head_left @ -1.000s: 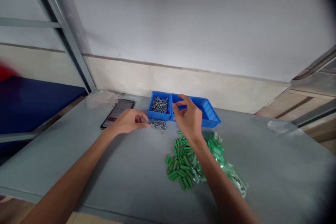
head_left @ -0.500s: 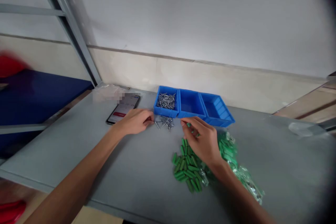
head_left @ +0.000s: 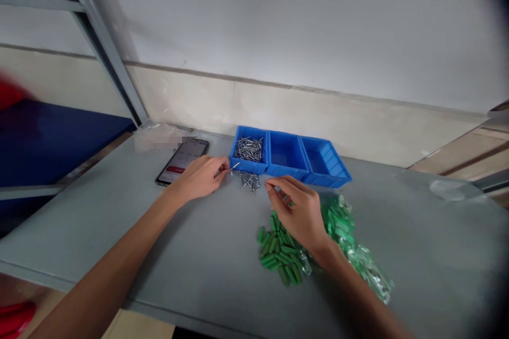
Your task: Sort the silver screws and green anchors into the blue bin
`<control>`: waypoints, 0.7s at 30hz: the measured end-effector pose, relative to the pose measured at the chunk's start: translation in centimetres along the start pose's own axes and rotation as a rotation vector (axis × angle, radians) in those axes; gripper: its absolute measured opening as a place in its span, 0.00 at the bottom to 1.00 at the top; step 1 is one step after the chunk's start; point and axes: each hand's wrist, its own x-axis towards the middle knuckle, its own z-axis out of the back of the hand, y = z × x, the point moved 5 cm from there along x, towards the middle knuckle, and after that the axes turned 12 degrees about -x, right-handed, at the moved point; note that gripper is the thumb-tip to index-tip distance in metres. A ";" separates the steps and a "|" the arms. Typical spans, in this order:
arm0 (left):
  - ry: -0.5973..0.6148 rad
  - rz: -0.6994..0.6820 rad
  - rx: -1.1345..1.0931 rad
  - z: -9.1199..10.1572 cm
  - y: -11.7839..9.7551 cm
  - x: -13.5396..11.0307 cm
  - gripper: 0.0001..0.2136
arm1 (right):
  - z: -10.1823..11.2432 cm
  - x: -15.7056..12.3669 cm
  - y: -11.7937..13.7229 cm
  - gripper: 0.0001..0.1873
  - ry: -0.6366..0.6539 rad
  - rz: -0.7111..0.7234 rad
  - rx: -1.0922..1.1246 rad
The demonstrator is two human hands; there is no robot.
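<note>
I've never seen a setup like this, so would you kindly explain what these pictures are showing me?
There is no machine here: these are a person's own bare hands, seen from a camera worn on the head, looking down. The left hand pinches a small screw; the right hand pinches a green plastic wall plug. On the grey table stand a blue three-compartment bin, with screws in one compartment, plus a loose screw pile, green plugs, a plastic bag and a phone.

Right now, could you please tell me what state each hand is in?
Left hand: closed, pinching a screw.
Right hand: closed, holding a green plug.
</note>
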 end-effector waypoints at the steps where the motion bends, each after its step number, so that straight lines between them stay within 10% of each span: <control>1: 0.000 0.003 -0.031 0.0 -0.1 0.0 0.06 | 0.0 0.0 0.0 0.08 -0.006 0.006 0.000; 21: 0.072 -0.056 -0.583 -2.3 -2.7 -0.5 0.03 | 0.7 0.4 0.5 0.09 -0.026 -0.068 0.150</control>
